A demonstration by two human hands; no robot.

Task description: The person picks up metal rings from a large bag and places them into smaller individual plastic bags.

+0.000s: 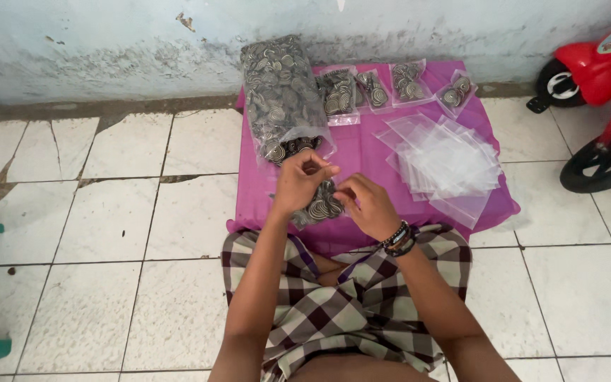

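We note both hands meeting over the small clear plastic pouch of spiral-patterned discs (319, 207) — left hand (302, 182) pinching its top, right hand (364, 205) fingers curled alongside, steadying; big clear sack of discs (281, 95) at 12 o'clock.

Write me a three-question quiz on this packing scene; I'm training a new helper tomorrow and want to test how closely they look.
1. True or false: the small filled bags lie in a row along the far edge of the purple cloth.
2. Which hand wears the beaded bracelets? A) left B) right C) both
3. What lies on the cloth to the right of both hands?

Key
1. True; four of them sit beside the big bag of spiral pieces.
2. B; the right hand has them at the wrist, the left hand is bare.
3. A loose pile of empty clear bags.
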